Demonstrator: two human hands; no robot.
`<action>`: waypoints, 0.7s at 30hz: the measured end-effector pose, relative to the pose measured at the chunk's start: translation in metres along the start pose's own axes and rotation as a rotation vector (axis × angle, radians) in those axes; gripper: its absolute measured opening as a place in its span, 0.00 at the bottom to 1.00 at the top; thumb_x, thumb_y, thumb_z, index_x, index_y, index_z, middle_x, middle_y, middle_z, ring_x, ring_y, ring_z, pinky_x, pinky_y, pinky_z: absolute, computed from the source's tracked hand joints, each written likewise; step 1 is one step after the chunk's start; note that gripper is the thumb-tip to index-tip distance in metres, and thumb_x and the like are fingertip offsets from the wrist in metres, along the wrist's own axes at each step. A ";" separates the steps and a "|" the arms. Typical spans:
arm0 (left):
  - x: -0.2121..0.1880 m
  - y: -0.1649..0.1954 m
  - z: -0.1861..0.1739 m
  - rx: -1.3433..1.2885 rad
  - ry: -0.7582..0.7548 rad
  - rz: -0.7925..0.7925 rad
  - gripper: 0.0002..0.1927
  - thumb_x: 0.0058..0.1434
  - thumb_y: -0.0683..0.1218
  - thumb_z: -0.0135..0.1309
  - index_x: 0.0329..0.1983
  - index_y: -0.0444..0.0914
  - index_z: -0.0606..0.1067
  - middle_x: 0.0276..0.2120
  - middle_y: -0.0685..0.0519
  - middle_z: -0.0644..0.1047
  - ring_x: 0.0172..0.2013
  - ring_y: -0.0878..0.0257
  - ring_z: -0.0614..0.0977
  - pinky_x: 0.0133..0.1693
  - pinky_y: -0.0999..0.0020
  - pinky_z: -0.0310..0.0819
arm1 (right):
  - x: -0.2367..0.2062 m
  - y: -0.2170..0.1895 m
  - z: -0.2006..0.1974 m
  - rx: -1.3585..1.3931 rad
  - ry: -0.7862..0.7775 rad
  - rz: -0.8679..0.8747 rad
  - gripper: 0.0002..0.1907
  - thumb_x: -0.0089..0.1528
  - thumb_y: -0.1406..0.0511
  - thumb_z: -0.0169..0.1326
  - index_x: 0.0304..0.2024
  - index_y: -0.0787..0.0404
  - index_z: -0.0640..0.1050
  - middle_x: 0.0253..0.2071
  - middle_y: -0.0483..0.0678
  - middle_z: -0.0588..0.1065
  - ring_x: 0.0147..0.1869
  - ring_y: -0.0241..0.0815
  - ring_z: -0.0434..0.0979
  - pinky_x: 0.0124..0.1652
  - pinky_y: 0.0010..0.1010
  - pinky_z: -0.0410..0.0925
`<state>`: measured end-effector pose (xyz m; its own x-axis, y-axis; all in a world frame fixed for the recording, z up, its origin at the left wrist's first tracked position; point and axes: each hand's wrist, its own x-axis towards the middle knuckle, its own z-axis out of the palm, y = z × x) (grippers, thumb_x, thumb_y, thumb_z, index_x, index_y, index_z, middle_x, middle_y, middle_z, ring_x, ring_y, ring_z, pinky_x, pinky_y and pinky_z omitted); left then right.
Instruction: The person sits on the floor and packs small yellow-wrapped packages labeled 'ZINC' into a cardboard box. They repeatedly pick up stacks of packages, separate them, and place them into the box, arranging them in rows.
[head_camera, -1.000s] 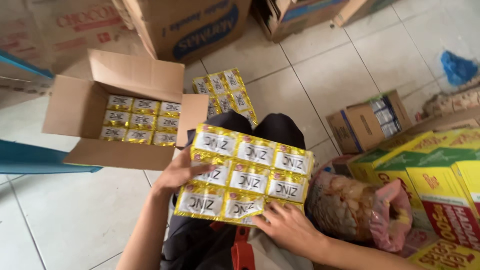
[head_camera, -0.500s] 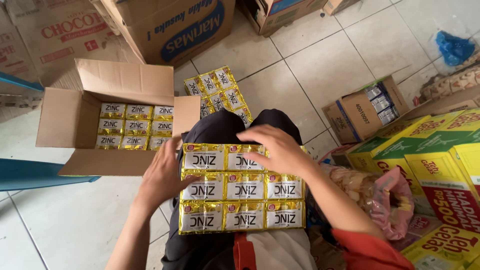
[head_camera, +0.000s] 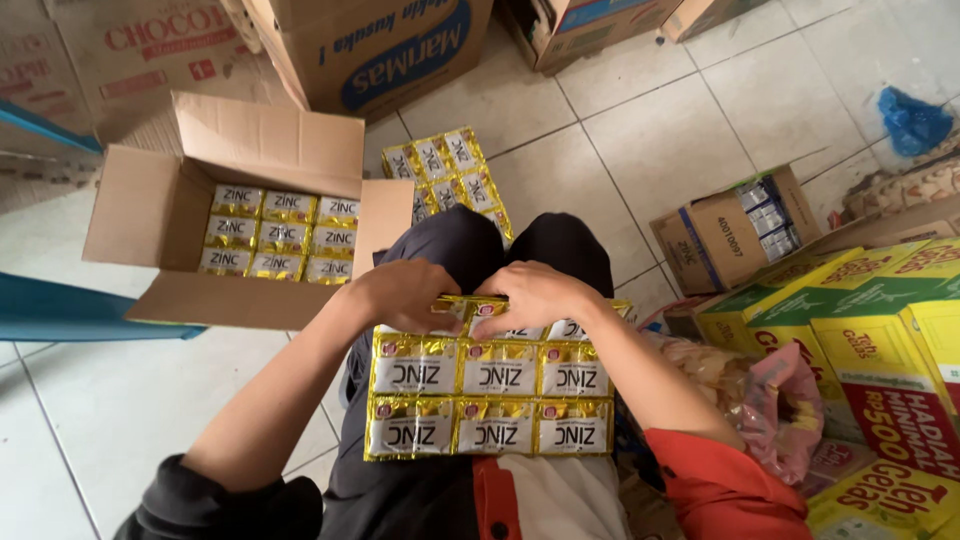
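Tiled stockroom floor (head_camera: 690, 130), cartons all round, us seated with a sachet sheet (head_camera: 490, 395) across our lap. Both hands sit at the sheet's far edge, touching each other: left hand (head_camera: 405, 293) and right hand (head_camera: 535, 295) each pinch the top row, fingers curled over the fold. Sheet is gold-edged with silver panels, three columns, two full rows showing below the hands.

To fold cleanly, our judgement: keep thumbs on the seam between rows, pull evenly on both sides so columns stay lined up, and keep the sheet flat on the knees.

Open box (head_camera: 235, 240) at left holds the same sachets in a neat grid. Another sheet (head_camera: 450, 180) lies on the tiles beyond our knees. Small carton (head_camera: 735, 230) at right has blue-white packs. Green and yellow cases (head_camera: 880, 330) stack at far right; pink bag (head_camera: 790, 410) beside them. Blue scrap (head_camera: 912, 120) in the upper right.
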<state>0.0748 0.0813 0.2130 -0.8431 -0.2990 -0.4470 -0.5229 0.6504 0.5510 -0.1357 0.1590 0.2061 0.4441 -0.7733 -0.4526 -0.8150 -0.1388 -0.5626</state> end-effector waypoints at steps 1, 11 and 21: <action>-0.002 0.001 0.002 -0.001 0.015 0.015 0.21 0.56 0.61 0.60 0.46 0.45 0.82 0.34 0.44 0.83 0.41 0.47 0.85 0.46 0.52 0.77 | -0.004 -0.003 0.001 -0.004 0.015 0.005 0.27 0.52 0.44 0.63 0.43 0.54 0.85 0.36 0.54 0.83 0.41 0.53 0.83 0.42 0.41 0.72; -0.027 0.007 0.020 0.046 0.325 0.317 0.13 0.57 0.55 0.60 0.40 0.44 0.83 0.36 0.50 0.83 0.43 0.51 0.82 0.44 0.54 0.76 | -0.026 -0.010 0.016 -0.176 0.239 -0.276 0.21 0.59 0.49 0.61 0.27 0.59 0.81 0.25 0.49 0.77 0.34 0.51 0.78 0.35 0.43 0.71; -0.030 0.002 0.026 0.111 0.377 0.506 0.12 0.61 0.53 0.59 0.35 0.40 0.82 0.29 0.52 0.81 0.37 0.51 0.82 0.40 0.58 0.77 | -0.033 -0.011 0.026 -0.268 0.367 -0.446 0.21 0.61 0.51 0.62 0.24 0.59 0.77 0.23 0.45 0.75 0.32 0.47 0.76 0.31 0.39 0.70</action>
<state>0.1020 0.1102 0.2089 -0.9792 -0.1476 0.1391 -0.0490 0.8376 0.5440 -0.1313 0.2024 0.2090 0.6446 -0.7605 0.0784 -0.6671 -0.6096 -0.4283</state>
